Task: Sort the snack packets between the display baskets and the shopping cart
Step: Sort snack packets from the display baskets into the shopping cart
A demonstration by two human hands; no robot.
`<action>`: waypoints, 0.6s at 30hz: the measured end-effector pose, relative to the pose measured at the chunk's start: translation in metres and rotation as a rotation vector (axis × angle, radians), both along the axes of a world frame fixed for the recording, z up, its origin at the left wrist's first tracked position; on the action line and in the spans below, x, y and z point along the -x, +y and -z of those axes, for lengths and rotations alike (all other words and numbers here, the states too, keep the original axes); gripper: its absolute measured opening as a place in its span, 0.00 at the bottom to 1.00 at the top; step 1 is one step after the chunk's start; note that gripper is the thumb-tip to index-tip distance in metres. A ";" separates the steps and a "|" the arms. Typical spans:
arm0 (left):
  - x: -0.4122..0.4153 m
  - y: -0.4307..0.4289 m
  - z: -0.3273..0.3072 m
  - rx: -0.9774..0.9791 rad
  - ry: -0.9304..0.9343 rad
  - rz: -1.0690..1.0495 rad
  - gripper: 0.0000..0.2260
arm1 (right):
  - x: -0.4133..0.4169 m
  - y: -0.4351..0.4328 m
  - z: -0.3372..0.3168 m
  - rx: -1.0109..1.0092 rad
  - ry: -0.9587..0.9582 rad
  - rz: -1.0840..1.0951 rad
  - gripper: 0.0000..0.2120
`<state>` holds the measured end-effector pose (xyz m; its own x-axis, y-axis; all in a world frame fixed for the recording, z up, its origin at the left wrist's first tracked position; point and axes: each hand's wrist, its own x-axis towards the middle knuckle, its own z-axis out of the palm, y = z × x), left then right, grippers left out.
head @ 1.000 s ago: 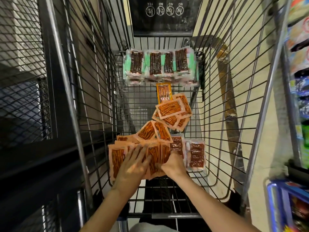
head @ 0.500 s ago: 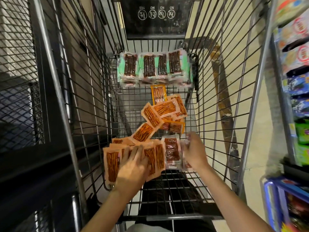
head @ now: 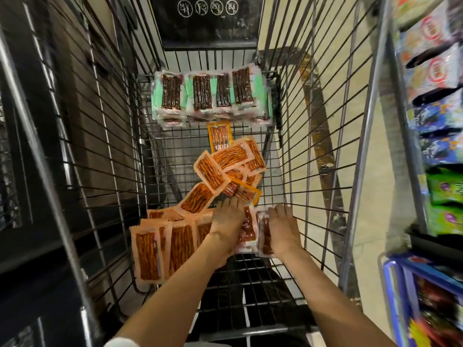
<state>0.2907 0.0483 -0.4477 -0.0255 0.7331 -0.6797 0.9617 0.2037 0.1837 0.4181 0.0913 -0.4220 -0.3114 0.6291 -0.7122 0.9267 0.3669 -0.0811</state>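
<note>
The dark red packets (head: 248,225) sit by the near right edge of the shopping cart (head: 175,146). Both hands are on them now. The left hand (head: 226,221) has come off the fanned orange packets (head: 160,246) in the near left corner, fingers laid flat. The right hand (head: 283,229) covers one, grip honestly can't tell. Guessing the reds get gathered next.

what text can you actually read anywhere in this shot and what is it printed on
"ON" three times, seen upside down (so "NO"), above round icons on the black placard at the far end of the shopping cart; a fourth word left of them is cut off.
Print on the orange packets: too blurred.
Print on the green-edged packets: too small.
Print on the shelf bags: blurred, unreadable.
</note>
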 end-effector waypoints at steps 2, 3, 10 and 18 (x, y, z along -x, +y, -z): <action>0.000 0.002 -0.001 0.043 -0.024 0.022 0.32 | 0.001 -0.002 0.000 -0.011 -0.028 -0.002 0.25; 0.001 0.003 0.000 0.051 -0.023 0.040 0.33 | 0.001 -0.003 0.000 -0.013 -0.027 0.005 0.26; 0.003 -0.001 -0.006 0.076 -0.025 0.057 0.31 | -0.002 -0.007 -0.002 0.020 0.007 -0.004 0.31; 0.004 -0.002 -0.013 0.057 -0.111 0.076 0.27 | 0.000 -0.004 -0.008 -0.023 -0.010 0.012 0.30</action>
